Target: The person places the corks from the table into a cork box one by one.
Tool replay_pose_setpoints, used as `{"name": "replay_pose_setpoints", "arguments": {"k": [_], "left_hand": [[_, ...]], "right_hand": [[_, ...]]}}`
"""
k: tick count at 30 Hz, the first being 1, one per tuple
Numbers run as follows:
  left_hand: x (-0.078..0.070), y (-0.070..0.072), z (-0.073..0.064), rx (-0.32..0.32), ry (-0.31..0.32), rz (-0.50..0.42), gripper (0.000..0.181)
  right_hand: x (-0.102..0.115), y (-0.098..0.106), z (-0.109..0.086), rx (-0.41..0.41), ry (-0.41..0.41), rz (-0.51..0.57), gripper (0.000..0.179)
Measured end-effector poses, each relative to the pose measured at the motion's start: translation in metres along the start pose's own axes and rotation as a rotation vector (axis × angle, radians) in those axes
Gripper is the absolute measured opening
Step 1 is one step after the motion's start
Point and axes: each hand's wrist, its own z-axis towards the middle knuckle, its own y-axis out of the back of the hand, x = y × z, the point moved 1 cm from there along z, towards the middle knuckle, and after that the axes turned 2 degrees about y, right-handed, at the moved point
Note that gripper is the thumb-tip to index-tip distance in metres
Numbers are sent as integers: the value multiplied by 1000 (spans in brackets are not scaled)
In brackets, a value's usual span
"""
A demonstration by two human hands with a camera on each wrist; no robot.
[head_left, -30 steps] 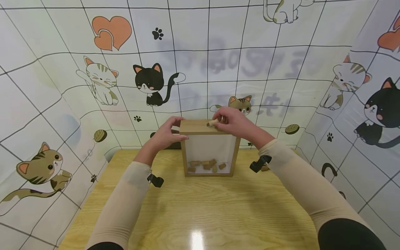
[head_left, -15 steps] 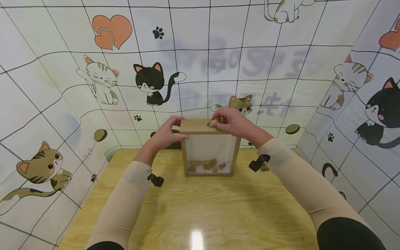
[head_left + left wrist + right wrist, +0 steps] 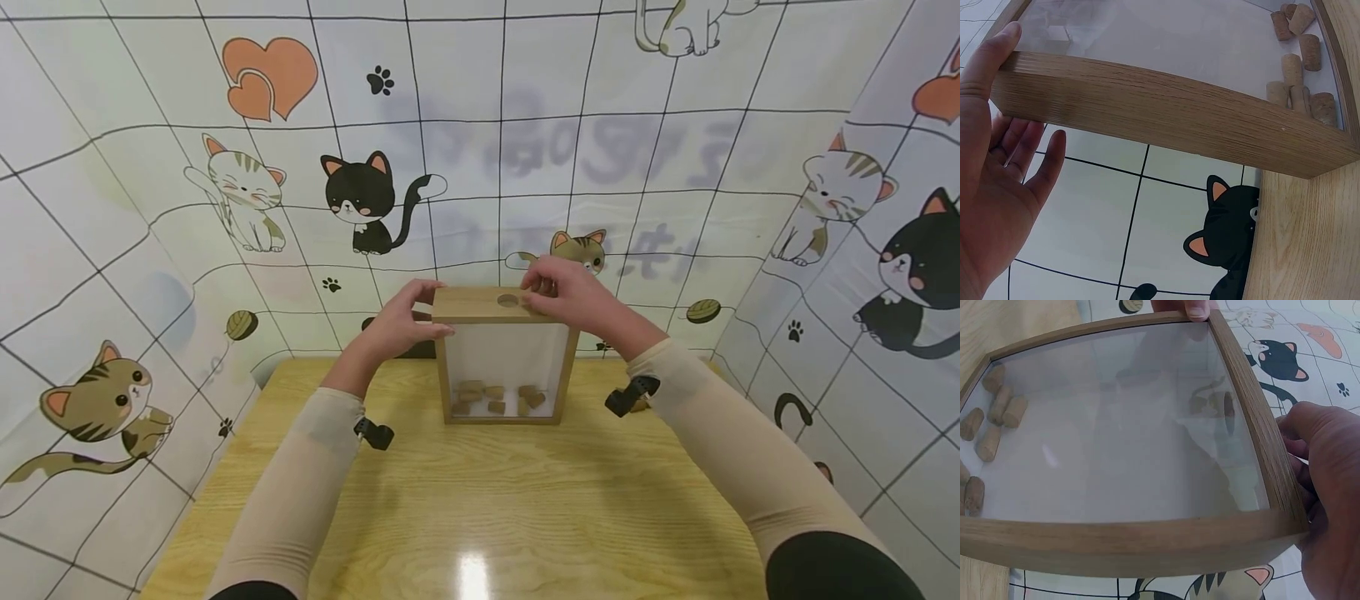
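Note:
An upright wooden box (image 3: 468,304) with a clear front stands at the back of the table. A round hole (image 3: 507,300) is cut in its top. Several corks (image 3: 532,393) lie inside on the bottom; they also show as corks (image 3: 1310,52) in the left wrist view. My left hand (image 3: 401,321) grips the top left corner, thumb on the front edge and fingers behind. My right hand (image 3: 566,292) rests at the top right of the box beside the hole. Its fingers are loosely bent, with no cork visible in them; the fingertips are partly hidden.
The wooden table (image 3: 480,492) reaches toward me in front of the box. A small brown piece (image 3: 640,405), probably a cork, lies mostly hidden behind my right wrist. A white cloth (image 3: 465,167) printed with cats hangs close behind the box and at both sides.
The cork that my right hand pinched at the hole has left the fingers and dropped into the box, where the pile has shifted. The right hand has moved slightly right; the left stays put.

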Motion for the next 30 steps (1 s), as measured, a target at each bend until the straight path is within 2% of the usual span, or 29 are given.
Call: {"name": "replay_pose_setpoints", "arguments": {"k": [7, 14, 17, 20, 25, 30], "left_hand": [[-1, -1, 0, -2, -6, 0, 81], [0, -1, 1, -2, -12, -4, 79], [0, -1, 0, -3, -3, -8, 80], [0, -1, 0, 1, -2, -15, 80], [-1, -1, -1, -1, -6, -8, 80], [1, 0, -2, -2, -13, -1, 81]], "right_hand": [[-6, 9, -15, -69, -9, -28, 8], [-16, 24, -47, -177, 3, -63, 3], [-25, 30, -64, -214, -44, -69, 4], [-35, 35, -82, -237, -127, -57, 5], [-52, 38, -114, -227, -271, -69, 13], [-74, 35, -142, -215, -333, -91, 16]]}}
